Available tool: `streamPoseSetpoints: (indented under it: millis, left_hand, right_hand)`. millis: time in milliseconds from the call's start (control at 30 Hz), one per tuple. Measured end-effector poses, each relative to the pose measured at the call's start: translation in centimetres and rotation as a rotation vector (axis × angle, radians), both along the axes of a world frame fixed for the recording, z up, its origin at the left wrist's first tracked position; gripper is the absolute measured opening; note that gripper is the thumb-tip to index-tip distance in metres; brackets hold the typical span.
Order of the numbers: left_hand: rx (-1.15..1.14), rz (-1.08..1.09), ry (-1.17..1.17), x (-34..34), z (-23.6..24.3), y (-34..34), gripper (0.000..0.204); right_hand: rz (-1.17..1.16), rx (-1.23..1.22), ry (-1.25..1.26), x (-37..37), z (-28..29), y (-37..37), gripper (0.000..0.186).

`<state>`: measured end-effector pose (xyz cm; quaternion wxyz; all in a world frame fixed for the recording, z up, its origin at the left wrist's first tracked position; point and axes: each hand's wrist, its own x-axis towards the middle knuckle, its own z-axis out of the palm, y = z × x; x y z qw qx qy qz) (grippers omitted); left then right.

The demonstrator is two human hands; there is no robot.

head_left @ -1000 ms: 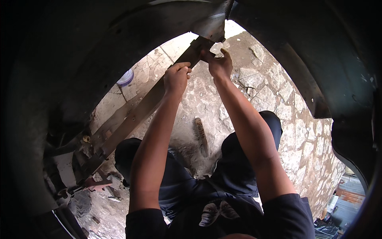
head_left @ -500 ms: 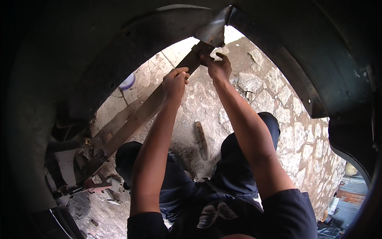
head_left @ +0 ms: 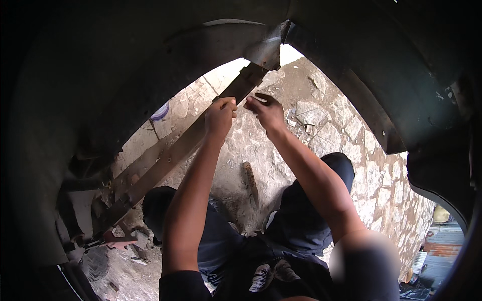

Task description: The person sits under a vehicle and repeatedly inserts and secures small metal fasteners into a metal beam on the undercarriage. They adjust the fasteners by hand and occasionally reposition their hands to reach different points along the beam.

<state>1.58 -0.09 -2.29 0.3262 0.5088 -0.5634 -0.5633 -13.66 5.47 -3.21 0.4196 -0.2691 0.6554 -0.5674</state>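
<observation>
A long brown metal bar (head_left: 168, 159) slants from the lower left up to a folded metal bracket (head_left: 265, 52) at the top of a dark arched metal opening. Beside the bar's upper part is my left hand (head_left: 219, 119), its fingers and thumb closed together; whatever they hold, if anything, is hidden. Just right of it, my right hand (head_left: 269, 114) has bent fingers with a gap between them, and nothing shows in it. Its fingertips are a little apart from the bar and close to the left hand's fingertips.
Dark curved sheet metal (head_left: 346, 90) frames the view above and on both sides. Below lies rough stone paving (head_left: 369, 173) with a rusty, elongated piece (head_left: 250, 178) between my legs. Metal parts (head_left: 83, 213) crowd the lower left. A round purple-and-white container (head_left: 160, 112) stands beyond the bar.
My right hand has come away from the bar's upper end and moved down and left toward my left hand. The left hand remains beside the bar, slightly lower in view.
</observation>
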Motion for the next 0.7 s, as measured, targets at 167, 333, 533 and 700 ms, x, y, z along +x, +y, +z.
streamPoseSetpoints:
  millis: [167, 333, 533, 700]
  left_hand:
    - [0.028, -0.245, -0.026, -0.8, 0.0, 1.8, 0.027]
    - [0.277, -0.382, 0.103, 0.5, -0.9, 6.1, 0.027]
    - [0.455, -0.375, 0.280, 2.5, -1.5, 7.3, 0.024]
    - [0.442, -0.268, 0.238, 2.7, -1.3, 7.0, 0.026]
  right_hand:
    - [0.179, -0.012, 0.060, -1.9, 0.4, 4.6, 0.049]
    - [0.221, -0.024, 0.027, -1.0, -0.7, 9.3, 0.051]
    - [0.309, 0.002, 0.321, -0.6, -0.4, 10.9, 0.051]
    - [0.290, 0.007, 0.317, -2.1, -0.9, 10.8, 0.043]
